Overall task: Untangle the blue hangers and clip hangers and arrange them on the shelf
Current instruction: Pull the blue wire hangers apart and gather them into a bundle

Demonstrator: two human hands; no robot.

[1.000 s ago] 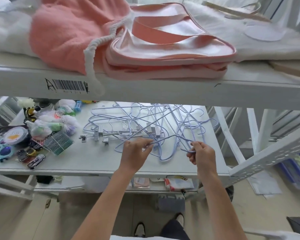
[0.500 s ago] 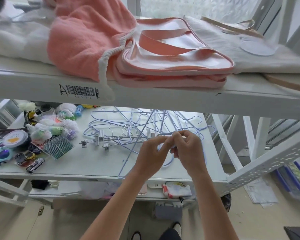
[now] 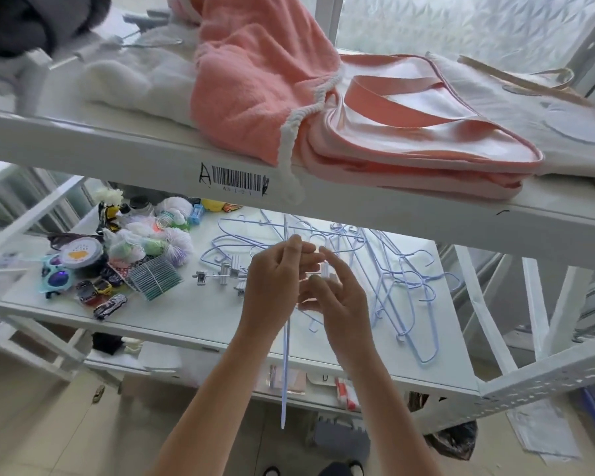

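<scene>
A tangle of thin blue wire hangers [image 3: 389,280] lies on the white middle shelf [image 3: 193,324], spreading to the right. Metal clip hangers [image 3: 225,273] lie at the pile's left edge. My left hand [image 3: 275,286] pinches one blue hanger [image 3: 285,355] lifted clear of the pile; it hangs edge-on, almost vertical, its lower end reaching below the shelf's front edge. My right hand [image 3: 337,297] is just right of it with fingers spread and nothing visibly gripped, partly hiding the middle of the pile.
Toys, small cars [image 3: 110,305], sunglasses [image 3: 56,278], a round tin [image 3: 79,251] and bagged items crowd the shelf's left part. The upper shelf [image 3: 152,159] overhangs closely, carrying a pink towel [image 3: 255,94], a pink bag [image 3: 423,132] and white cloth. White braces stand at the right.
My hands came together, then rose from the pile. One blue hanger came up with my left hand and swung to near vertical. My right hand opened. The view tilted upward.
</scene>
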